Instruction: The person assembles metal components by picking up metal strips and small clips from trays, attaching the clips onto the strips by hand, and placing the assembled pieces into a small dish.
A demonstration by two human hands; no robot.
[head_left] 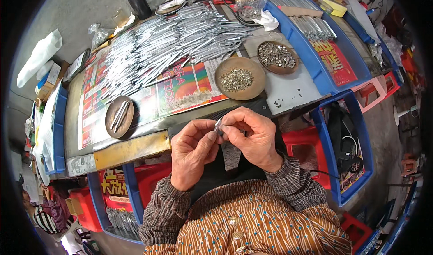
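Both of my hands meet in front of my chest, just off the table's near edge. My left hand pinches a slim silver metal rod between thumb and fingers. Closed at the rod's upper end, my right hand has its thumb and fingertips on it; any smaller part between them is hidden. Beyond the hands stands a wooden dish of small brass-coloured parts. To its right, another dish holds small silver metal pieces. A few similar rods lie in a wooden dish at the left.
A large heap of silver rods covers printed sheets on the table. Blue trays stand at the right, one with rods. Below the table edge are a blue crate and red stools. Another person is at lower left.
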